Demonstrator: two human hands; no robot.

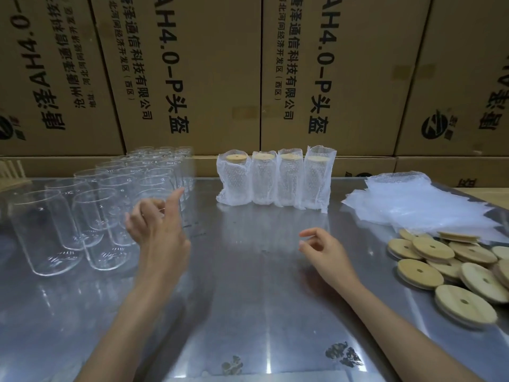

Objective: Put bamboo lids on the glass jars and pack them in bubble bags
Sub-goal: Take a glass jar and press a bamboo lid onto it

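Stacked cartons back a steel table (248, 285) where the left hand (154, 224), loosely spread and holding nothing, reaches toward upright glass jars (91, 205) just beside it, while the right hand (322, 249) hangs relaxed, bamboo lids (451, 268) farther right.

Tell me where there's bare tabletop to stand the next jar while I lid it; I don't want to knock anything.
The steel table is bare between the left hand and right hand, before the bagged jars. Crowded: empty glass jars left, bamboo lids and bubble bags right.
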